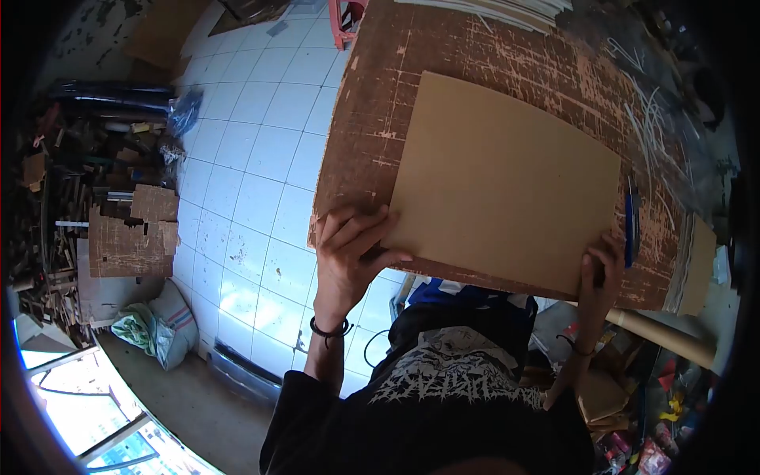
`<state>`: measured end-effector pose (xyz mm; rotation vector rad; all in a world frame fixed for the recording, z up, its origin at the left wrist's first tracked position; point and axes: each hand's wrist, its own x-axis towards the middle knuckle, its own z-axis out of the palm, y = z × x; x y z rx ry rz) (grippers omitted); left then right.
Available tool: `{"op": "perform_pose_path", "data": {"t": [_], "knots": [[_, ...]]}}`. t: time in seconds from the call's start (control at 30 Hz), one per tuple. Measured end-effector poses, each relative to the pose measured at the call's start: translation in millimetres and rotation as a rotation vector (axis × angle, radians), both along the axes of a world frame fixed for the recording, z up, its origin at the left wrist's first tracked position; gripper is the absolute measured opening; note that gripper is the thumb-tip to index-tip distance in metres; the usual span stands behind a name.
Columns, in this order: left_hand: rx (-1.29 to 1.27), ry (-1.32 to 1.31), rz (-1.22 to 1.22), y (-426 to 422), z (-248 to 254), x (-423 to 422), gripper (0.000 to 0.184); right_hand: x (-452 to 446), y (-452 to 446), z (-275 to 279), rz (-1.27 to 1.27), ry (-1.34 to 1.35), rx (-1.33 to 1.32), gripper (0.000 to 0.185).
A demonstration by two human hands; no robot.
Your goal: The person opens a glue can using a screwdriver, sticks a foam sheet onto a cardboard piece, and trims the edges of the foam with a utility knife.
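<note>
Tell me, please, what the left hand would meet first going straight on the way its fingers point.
The left hand would likely meet the brown cardboard sheet first, at its left edge, though they may already be touching.

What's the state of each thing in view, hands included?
Table: scratched.
Sheet: flat, unfolded, on the table.
Blue tool: lying beside the sheet; blade unclear.
Strips: piled at the far edge.
Sack: slumped on the floor.
Left hand: fingers bent, at sheet's near left corner.
Right hand: fingers bent, at near right corner.
</note>
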<state>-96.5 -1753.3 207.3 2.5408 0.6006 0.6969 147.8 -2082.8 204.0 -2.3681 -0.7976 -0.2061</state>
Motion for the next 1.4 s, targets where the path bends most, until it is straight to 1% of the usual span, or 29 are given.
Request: {"op": "perform_pose_path", "data": {"t": [0.03,0.13,0.17,0.23,0.3,0.33,0.43,0.47,0.57,0.6,0.63,0.7,0.73,0.77,0.8,0.83,0.9,0.93,1.0,1.03,1.07,1.1,1.17,1.27,1.3,1.33,1.37,1.4], "knots": [[0.002,-0.002,-0.003,0,0,0,0.058,1,0,1,0.008,0.008,0.003,0.012],[-0.101,-0.004,0.08,-16,3,3,0.056,-3,4,4,0.0,0.047,0.036,0.01],[-0.082,0.008,0.069,-18,9,3,0.054,-3,4,4,0.007,0.042,0.045,0.009],[-0.133,-0.007,0.072,-21,19,3,0.056,-3,6,6,0.014,0.021,0.07,0.009],[-0.276,-0.007,0.113,-22,26,5,0.056,-3,9,8,0.004,0.033,0.125,0.009],[-0.363,-0.026,0.126,-23,29,7,0.048,-3,8,6,0.0,0.048,0.16,0.01],[-0.46,-0.111,0.17,-26,35,14,0.045,-7,6,13,-0.004,0.104,0.272,0.01],[-0.595,-0.142,0.172,-29,39,16,0.038,-7,4,10,-0.009,0.109,0.3,0.01],[-0.76,-0.45,0.043,-24,22,16,0.032,-6,-3,12,0.03,0.11,0.356,0.011],[-0.823,-0.533,0.038,-25,24,17,0.028,-6,-6,11,0.059,0.1,0.351,0.012],[-0.853,-0.563,0.067,-25,21,15,0.027,-3,-9,11,0.092,0.091,0.343,0.012],[-0.981,-0.652,0.069,-28,21,13,0.028,0,-17,9,0.166,0.086,0.34,0.027],[-0.961,-0.669,0.057,-29,23,12,0.03,0,-17,12,0.205,0.077,0.334,0.033],[-0.85,-0.724,-0.059,-29,28,14,0.037,1,-20,14,0.244,0.068,0.329,0.039],[-0.843,-0.774,-0.162,-36,45,18,0.043,5,-25,9,0.297,0.047,0.296,0.057],[-0.834,-0.819,-0.265,-39,60,24,0.049,4,-27,13,0.316,0.045,0.298,0.061],[-0.672,-0.753,-0.337,-28,70,29,0.052,0,-24,23,0.352,0.044,0.303,0.068],[-0.591,-0.72,-0.373,-22,77,31,0.054,-1,-25,24,0.359,0.059,0.299,0.065],[-0.506,-0.667,-0.387,-18,101,40,0.05,-1,-26,24,0.37,0.081,0.293,0.06],[-0.464,-0.64,-0.394,-18,114,44,0.048,0,-26,20,0.338,0.106,0.312,0.054],[-0.453,-0.617,-0.346,-20,125,47,0.042,2,-26,12,0.305,0.133,0.331,0.048],[-0.282,-0.605,-0.347,-20,136,52,0.042,4,-26,7,0.27,0.16,0.351,0.044],[0.048,-0.574,-0.344,-19,158,65,0.043,7,-23,5,0.291,0.089,0.492,0.039],[0.412,-0.661,-0.4,-26,204,98,0.041,14,-30,12,0.277,0.039,0.622,0.034],[0.397,-0.657,-0.424,-25,216,110,0.038,19,-30,17,0.269,0.023,0.657,0.033],[0.383,-0.653,-0.447,-25,228,122,0.035,26,-25,21,0.197,-0.038,0.736,0.024],[0.371,-0.649,-0.471,-25,238,133,0.032,34,-28,31,0.155,-0.002,0.697,0.023],[0.282,-0.65,-0.459,-24,247,144,0.029,45,-37,46,0.112,0.035,0.658,0.022]]}}
